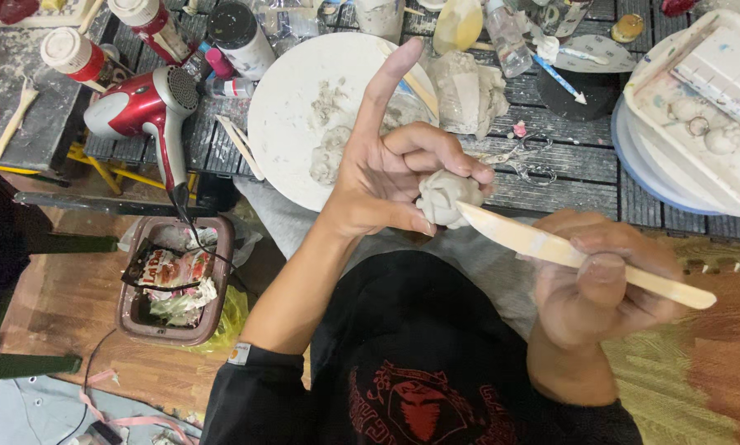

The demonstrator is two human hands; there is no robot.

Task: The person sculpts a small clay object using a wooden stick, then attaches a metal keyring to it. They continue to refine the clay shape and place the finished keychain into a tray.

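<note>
Right hand (605, 284): closed around the handle of a pale flat wooden modelling knife (568, 254).
Knife axis: runs up-left, tip touching the small grey clay lump (446, 198).
Left hand (399, 169): pinches that lump, index finger raised.
Lump: just below the round white plate (292, 107).

A dark slatted wooden counter (568, 165) carries a round white plaster board (288, 124), a red and silver hair dryer (143, 103), steel scissors (522, 161), and a white plastic tray (675, 107) sitting on a blue-rimmed round plate (634, 169).
</note>
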